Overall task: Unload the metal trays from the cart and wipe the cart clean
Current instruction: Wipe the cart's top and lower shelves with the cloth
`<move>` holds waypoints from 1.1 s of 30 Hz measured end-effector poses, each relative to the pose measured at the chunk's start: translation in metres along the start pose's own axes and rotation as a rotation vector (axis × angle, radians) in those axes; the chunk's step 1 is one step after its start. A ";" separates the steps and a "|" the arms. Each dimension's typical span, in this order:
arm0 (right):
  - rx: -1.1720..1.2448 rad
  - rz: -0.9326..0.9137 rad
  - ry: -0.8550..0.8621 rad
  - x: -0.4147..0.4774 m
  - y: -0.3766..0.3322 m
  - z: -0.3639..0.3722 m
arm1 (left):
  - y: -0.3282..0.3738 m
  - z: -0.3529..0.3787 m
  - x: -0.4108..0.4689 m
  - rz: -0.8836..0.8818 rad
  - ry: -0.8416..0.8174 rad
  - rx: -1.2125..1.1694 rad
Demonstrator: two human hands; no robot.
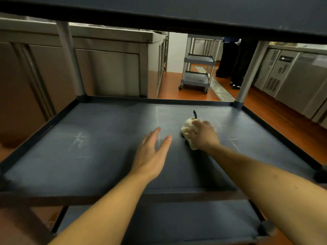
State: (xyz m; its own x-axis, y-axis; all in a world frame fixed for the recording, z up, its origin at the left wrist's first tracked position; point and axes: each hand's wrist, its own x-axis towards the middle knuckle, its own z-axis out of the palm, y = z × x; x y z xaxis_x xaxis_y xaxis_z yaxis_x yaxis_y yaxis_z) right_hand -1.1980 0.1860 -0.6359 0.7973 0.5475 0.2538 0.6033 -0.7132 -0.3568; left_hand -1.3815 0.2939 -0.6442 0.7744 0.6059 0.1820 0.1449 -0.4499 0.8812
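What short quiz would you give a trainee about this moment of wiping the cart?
1. Which hand grips the white cloth? A left, B right.
2. True or false: the left hand grips the rim of the shelf.
3. Complete: down the aisle stands another ____.
Key: 1 B, the right hand; 2 false, its fingers are straight over the shelf; 3 cart.

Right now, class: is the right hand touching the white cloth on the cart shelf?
Touching. The head view shows the right hand with its fingers curled over the white cloth, gripping it against the cart shelf.
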 end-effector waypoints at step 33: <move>0.308 -0.390 -0.214 -0.094 -0.322 0.105 | -0.101 -0.207 -0.069 -0.055 0.245 0.196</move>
State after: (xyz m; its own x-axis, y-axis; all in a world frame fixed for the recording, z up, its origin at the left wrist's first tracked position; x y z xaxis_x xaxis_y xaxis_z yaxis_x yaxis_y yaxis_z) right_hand -1.4689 0.4098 -0.6398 0.4746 0.8461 0.2425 0.7964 -0.2954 -0.5277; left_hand -1.5770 0.4336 -0.6548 0.5946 0.7618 0.2570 0.3163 -0.5156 0.7963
